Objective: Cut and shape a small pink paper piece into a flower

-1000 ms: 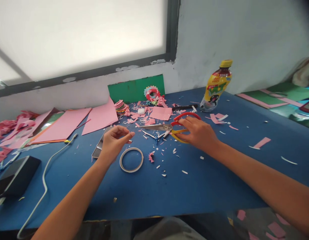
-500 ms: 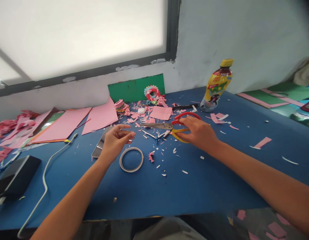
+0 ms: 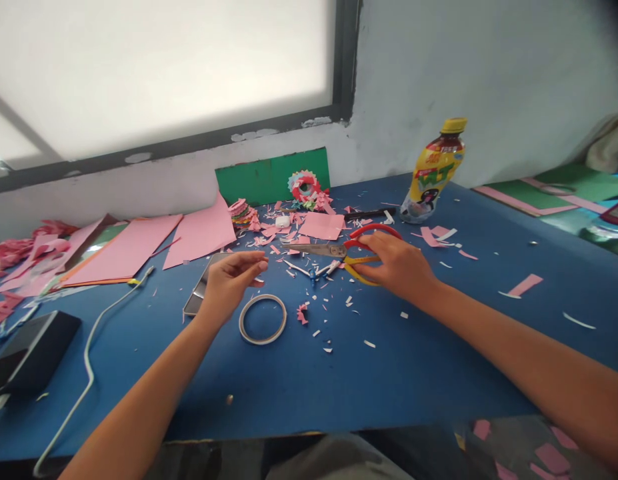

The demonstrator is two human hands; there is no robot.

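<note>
My right hand (image 3: 401,263) holds a pair of scissors (image 3: 321,249) by its red and yellow handles, blades pointing left. Left of the blade tips is my left hand (image 3: 233,280), its thumb and fingertips pressed together. Whatever they pinch, if anything, is too small to make out. A roll of tape (image 3: 263,320) lies flat just below my left hand, and a phone (image 3: 201,293) is partly covered by that hand. Beneath the scissors sits a blue-and-white folded piece (image 3: 313,273). A small pink paper piece (image 3: 302,314) rests right of the tape.
Pink paper sheets (image 3: 123,250) spread at the left, near a white cable (image 3: 91,347) and a black box (image 3: 33,350). Paper scraps (image 3: 321,227) litter the blue table (image 3: 413,380). A yellow-labelled bottle (image 3: 433,173) stands at the back right; a green board (image 3: 259,179) leans on the wall.
The fingers of my left hand have drawn together into a pinch. The scissors have shifted very slightly right, still in my right hand.
</note>
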